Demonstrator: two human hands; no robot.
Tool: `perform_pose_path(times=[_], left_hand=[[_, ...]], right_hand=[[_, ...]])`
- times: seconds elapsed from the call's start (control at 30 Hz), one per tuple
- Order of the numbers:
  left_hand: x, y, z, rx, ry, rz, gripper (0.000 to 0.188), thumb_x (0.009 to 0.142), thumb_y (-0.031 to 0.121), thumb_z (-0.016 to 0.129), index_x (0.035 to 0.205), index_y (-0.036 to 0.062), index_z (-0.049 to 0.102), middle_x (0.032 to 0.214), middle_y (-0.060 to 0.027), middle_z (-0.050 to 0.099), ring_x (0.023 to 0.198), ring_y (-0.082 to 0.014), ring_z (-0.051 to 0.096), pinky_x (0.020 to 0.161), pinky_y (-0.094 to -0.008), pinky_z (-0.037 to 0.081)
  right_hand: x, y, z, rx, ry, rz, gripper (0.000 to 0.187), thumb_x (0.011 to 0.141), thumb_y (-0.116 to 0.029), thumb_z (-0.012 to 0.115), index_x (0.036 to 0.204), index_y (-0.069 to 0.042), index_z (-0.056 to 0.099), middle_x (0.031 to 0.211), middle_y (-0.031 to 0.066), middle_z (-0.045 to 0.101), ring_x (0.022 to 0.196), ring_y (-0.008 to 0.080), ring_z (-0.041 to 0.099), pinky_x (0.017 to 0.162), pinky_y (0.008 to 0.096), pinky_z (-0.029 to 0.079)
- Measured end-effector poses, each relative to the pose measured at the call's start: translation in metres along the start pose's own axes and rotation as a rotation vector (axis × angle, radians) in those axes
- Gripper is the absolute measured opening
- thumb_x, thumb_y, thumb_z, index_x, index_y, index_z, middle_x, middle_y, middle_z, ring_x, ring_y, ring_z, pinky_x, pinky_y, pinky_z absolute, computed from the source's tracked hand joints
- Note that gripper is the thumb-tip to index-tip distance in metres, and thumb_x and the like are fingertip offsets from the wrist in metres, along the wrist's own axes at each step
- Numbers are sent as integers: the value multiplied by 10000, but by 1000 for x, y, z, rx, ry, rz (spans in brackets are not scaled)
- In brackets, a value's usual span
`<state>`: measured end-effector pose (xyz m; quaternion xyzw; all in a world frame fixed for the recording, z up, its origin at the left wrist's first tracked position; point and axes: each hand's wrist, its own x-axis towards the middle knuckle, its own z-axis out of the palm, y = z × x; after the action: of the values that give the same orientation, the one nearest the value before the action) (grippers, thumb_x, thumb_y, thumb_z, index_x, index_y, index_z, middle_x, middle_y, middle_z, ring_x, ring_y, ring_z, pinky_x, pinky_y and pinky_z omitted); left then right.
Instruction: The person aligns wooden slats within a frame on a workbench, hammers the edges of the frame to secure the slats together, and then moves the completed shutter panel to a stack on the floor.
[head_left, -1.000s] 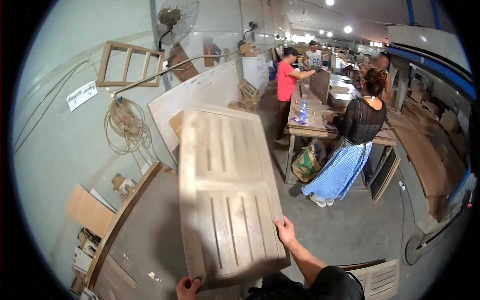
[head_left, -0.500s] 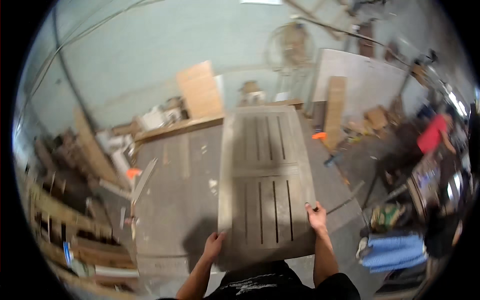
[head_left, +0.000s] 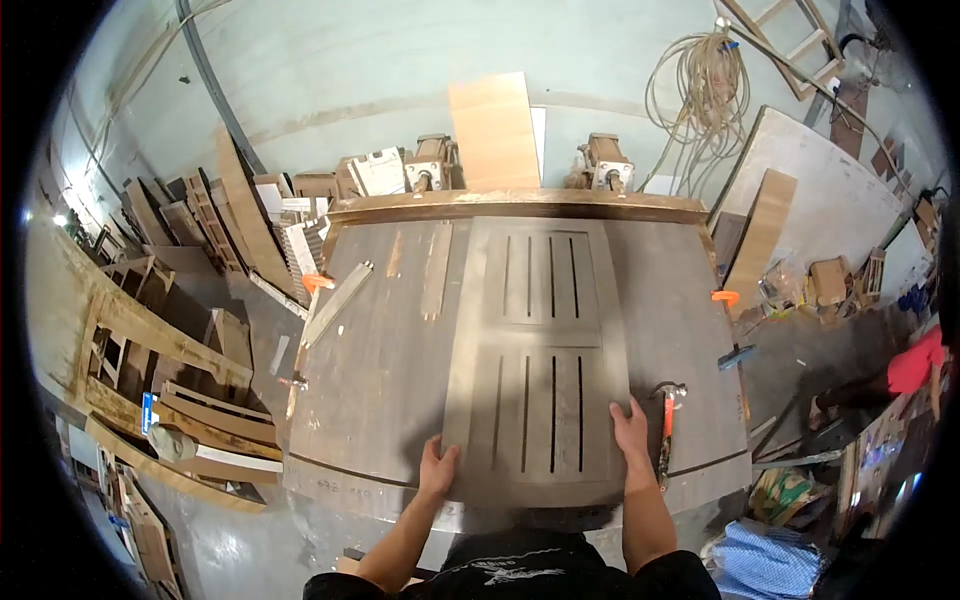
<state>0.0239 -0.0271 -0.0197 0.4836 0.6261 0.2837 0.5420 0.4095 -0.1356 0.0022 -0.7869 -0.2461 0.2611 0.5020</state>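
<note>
A pale brown wooden door panel (head_left: 541,338) with two framed sections of narrow slots is in front of me, over the workbench (head_left: 365,415), its long sides running away from me. My left hand (head_left: 438,468) grips its left edge near the close end. On the opposite edge, slightly farther up, my right hand (head_left: 630,428) is closed with the thumb along the border. The fingers under the edges are hidden. A hammer (head_left: 667,430) with an orange-red handle lies on the bench just right of my right hand.
A raised wooden rail (head_left: 400,208) runs along the bench's far side, with two brown metal cylinders (head_left: 430,160) behind it. Loose wood strips (head_left: 337,303) lie on the left. Wooden frames (head_left: 150,350) are stacked at left. A person in red (head_left: 912,362) is at far right.
My view has swung right, so the room has shifted in the picture. The hammer beside my right hand has come into sight. Both hands remain at the panel's edges.
</note>
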Motion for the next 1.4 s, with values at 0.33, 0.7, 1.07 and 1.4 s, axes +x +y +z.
perform_pose_path(times=[0.33,0.7,1.07,1.4], left_hand=[[19,22,-8,818,157,303,728,824,397,715,1451,149,441,1341,-168,463,1229,-389,433,1033,-513,377],[-7,7,-16,794,142,415,662,806,284,736,1407,198,471,1279,-145,496,1171,-379,475,943,-507,446],[-10,20,-10,807,146,495,572,821,233,742,1348,108,558,1287,-164,525,1189,-389,479,1005,-472,424],[-5,31,-3,804,76,398,543,849,203,717,1352,87,552,1320,-183,504,1226,-386,482,1027,-457,424]], right_hand=[[11,-18,49,-534,103,-177,614,800,-317,769,1358,-145,580,1422,159,464,1308,390,389,1073,484,358],[-22,28,64,-444,208,-306,474,754,-207,798,1213,-158,688,1305,181,524,1199,391,483,1022,476,405],[-30,0,54,-564,126,-292,447,801,-198,732,1240,-200,645,1254,174,518,1106,363,511,981,466,418],[7,2,36,-480,47,-342,507,827,-215,722,1302,-122,569,1160,196,551,1051,361,537,918,471,443]])
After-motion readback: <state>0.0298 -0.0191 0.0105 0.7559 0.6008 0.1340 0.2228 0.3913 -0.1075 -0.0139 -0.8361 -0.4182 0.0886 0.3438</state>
